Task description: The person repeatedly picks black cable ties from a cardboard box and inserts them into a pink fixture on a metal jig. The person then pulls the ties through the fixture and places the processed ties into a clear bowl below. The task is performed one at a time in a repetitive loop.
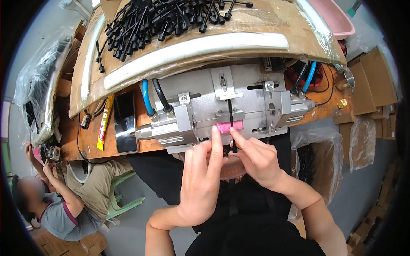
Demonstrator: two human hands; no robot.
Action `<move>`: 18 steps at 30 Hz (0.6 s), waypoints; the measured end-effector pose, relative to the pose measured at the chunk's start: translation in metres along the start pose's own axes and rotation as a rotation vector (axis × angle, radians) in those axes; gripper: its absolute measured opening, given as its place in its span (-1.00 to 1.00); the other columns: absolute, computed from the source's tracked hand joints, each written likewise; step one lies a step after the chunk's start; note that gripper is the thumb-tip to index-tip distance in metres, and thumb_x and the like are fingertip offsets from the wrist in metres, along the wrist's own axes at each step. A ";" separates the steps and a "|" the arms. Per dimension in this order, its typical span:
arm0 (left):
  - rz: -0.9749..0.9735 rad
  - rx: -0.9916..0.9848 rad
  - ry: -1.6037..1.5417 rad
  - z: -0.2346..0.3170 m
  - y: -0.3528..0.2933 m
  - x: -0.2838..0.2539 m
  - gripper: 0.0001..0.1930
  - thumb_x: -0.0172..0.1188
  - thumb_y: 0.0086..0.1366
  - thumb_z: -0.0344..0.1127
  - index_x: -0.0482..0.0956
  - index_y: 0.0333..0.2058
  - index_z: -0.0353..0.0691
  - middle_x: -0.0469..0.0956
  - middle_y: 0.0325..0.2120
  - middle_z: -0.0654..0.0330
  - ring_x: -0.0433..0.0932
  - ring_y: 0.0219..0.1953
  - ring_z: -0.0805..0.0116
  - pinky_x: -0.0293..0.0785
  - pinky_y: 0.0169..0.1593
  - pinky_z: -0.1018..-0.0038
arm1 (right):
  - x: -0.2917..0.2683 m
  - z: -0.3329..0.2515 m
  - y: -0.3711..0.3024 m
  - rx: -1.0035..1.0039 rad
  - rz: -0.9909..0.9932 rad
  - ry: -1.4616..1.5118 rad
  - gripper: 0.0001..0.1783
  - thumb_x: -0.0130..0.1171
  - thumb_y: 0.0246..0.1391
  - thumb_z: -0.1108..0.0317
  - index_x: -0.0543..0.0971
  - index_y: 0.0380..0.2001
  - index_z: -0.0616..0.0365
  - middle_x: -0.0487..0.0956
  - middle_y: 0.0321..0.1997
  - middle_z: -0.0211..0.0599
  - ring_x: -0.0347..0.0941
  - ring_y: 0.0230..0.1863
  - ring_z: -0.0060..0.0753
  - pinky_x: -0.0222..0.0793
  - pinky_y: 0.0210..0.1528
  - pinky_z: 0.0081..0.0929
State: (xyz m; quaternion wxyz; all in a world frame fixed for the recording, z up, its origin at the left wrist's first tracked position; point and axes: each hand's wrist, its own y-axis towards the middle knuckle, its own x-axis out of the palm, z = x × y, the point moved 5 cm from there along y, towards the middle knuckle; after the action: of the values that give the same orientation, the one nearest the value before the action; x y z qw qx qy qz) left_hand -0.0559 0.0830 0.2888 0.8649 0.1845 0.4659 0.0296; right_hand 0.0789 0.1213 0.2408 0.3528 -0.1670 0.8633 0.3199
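A thin black plastic rod with a thicker end point(231, 112) lies lengthwise across the middle of a grey metal fixture point(200, 91), over a bright pink block point(238, 125). My right hand point(261, 164) has its index fingertip on the rod beside the pink block. Its thumb and other fingers close around the rod's near end, partly hiding it. The index finger of my left hand point(198, 183) is stretched out, its tip at the left part of the pink block. The other left fingers are loosely bent, and I see nothing held in them.
Many black rods point(171, 19) are heaped on a cardboard sheet point(252, 25) behind the fixture. Blue and black hoses point(147, 98) run into both sides. A phone point(125, 121) and yellow packet point(105, 123) lie left. Another person point(64, 209) sits at far left.
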 end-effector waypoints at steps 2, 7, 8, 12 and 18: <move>0.042 0.052 -0.029 0.000 0.021 -0.008 -0.28 0.31 0.03 -0.61 0.36 0.23 -0.36 0.43 -0.23 0.09 0.43 -0.23 0.15 0.42 -0.16 0.31 | -0.014 -0.005 0.005 0.017 -0.078 -0.054 -0.27 0.35 -0.10 0.47 0.41 0.22 0.28 0.51 -0.43 -0.28 0.48 -0.45 -0.35 0.44 -0.46 -0.40; 0.290 0.174 0.093 -0.025 0.120 -0.034 -0.68 0.15 0.28 -0.49 0.54 0.03 -0.25 0.47 -0.20 -0.01 0.48 -0.14 0.05 0.40 -0.06 0.28 | -0.079 -0.003 0.098 -0.304 0.224 -0.247 -0.64 0.26 -0.05 0.49 0.60 -0.10 0.15 0.59 -0.38 -0.27 0.56 -0.38 -0.25 0.50 -0.43 -0.35; 0.336 0.271 0.146 -0.028 0.144 -0.034 -0.73 0.13 0.31 -0.44 0.56 -0.02 -0.26 0.49 -0.20 -0.03 0.49 -0.14 0.02 0.41 -0.05 0.25 | -0.093 0.002 0.123 -0.301 0.292 -0.349 -0.69 0.19 -0.02 0.52 0.60 -0.14 0.14 0.61 -0.35 -0.24 0.56 -0.40 -0.19 0.46 -0.41 -0.32; 0.096 0.274 0.102 -0.034 0.195 -0.035 -0.83 0.17 0.29 -0.39 0.62 -0.20 -0.31 0.53 -0.35 0.02 0.56 -0.32 0.15 0.47 -0.13 0.33 | -0.108 0.036 0.211 -0.130 -0.083 -0.558 -0.73 0.18 0.10 0.35 0.59 -0.10 0.04 0.65 -0.34 -0.08 0.61 -0.31 -0.12 0.49 -0.30 -0.25; -0.175 0.151 -0.074 -0.044 0.192 -0.047 -0.85 0.26 0.19 -0.43 0.62 -0.25 -0.31 0.54 -0.41 0.23 0.50 -0.36 0.46 0.47 -0.16 0.51 | -0.115 0.055 0.219 -0.065 -0.406 -0.406 -0.80 0.17 0.11 0.28 0.60 -0.18 -0.04 0.63 -0.35 -0.08 0.57 -0.29 -0.06 0.44 -0.22 -0.21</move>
State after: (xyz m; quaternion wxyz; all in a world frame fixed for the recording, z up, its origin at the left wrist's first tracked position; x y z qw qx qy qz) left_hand -0.0949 0.2644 0.3709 0.8644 0.2089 0.4488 -0.0879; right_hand 0.0739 0.3267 0.3883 0.5697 -0.2800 0.7132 0.2974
